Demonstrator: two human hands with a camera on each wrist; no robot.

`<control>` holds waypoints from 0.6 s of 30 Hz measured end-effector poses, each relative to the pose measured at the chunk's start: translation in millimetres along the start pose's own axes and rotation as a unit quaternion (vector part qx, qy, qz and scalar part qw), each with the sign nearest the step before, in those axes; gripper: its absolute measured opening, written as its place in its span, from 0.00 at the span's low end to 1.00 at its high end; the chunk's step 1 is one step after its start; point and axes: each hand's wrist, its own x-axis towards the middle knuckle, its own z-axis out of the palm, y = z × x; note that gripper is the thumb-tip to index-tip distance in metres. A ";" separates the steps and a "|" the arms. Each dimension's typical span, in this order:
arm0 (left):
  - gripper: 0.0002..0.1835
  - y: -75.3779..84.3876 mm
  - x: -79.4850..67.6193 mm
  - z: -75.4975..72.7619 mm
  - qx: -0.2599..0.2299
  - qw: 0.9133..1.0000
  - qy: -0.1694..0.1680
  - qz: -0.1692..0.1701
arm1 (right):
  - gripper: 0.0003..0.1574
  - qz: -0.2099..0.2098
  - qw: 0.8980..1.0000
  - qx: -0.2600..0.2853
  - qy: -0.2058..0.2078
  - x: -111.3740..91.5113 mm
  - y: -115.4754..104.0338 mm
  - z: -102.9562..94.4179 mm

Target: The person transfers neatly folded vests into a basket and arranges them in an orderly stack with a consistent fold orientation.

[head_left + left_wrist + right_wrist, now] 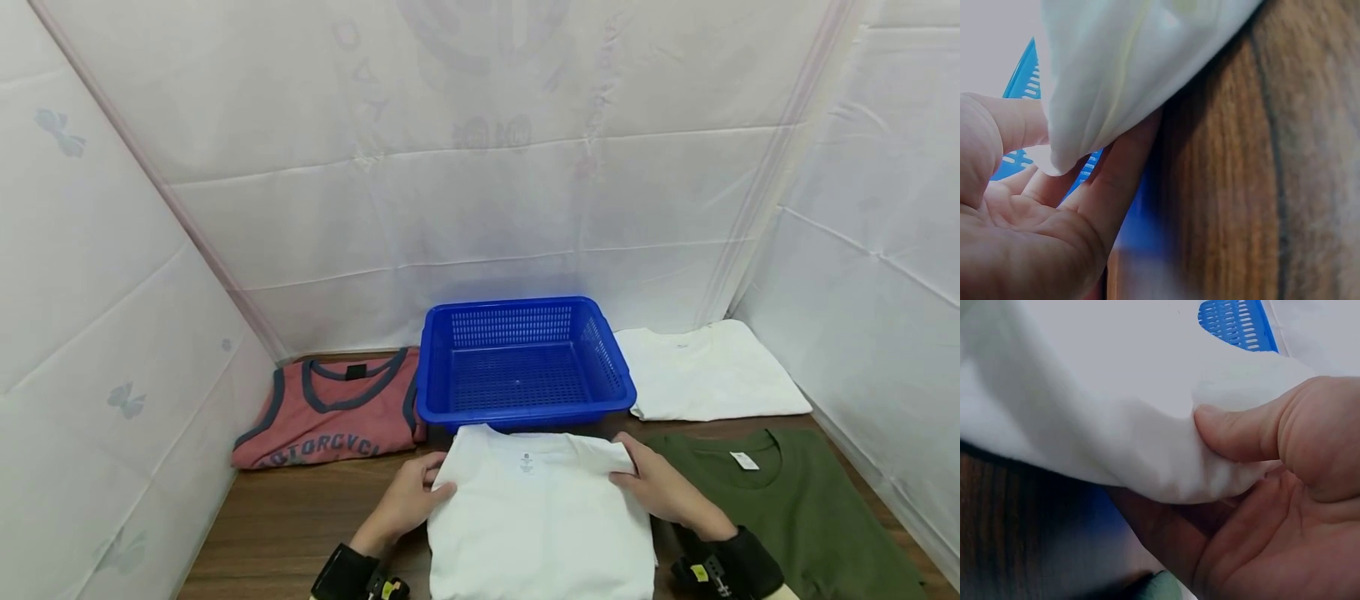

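A folded white T-shirt [540, 525] is held by both hands in front of the blue basket, its collar toward the basket. My left hand [408, 496] pinches its left edge near the shoulder; in the left wrist view the thumb lies on top of the cloth [1104, 69] and the fingers are beneath. On the other side, my right hand [663, 483] grips the right shoulder edge, thumb above and fingers under the fabric [1166, 456] in the right wrist view. The shirt's lower part runs out of the head view. Behind it stands a blue plastic basket [517, 415] with nothing inside.
To the left lies a folded red shirt [352, 421] with dark trim and lettering. Another folded white shirt [708, 375] is at the back right, with a green shirt [795, 500] nearer. White sheeting [480, 208] encloses the wooden table [277, 533] at back and sides.
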 end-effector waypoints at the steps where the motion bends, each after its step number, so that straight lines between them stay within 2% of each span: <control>1: 0.26 -0.4 -0.3 -0.7 -0.005 1.000 -0.003 0.005 | 0.12 -0.007 1.000 0.004 -0.003 -0.3 0.0 -0.9; 8: 0.17 -2.8 -2.0 -5.9 -0.017 0.999 -0.014 0.036 | 0.10 -0.037 0.998 0.040 -0.008 -0.7 -4.1 -6.6; 13: 0.15 -2.2 -4.8 -7.9 -0.011 0.998 -0.015 0.054 | 0.09 -0.068 0.995 0.068 0.011 -1.5 -6.0 -6.5; 18: 0.18 0.2 -7.6 -10.7 -0.016 0.998 -0.027 0.063 | 0.09 -0.094 0.991 0.092 0.028 -2.0 -8.2 -6.1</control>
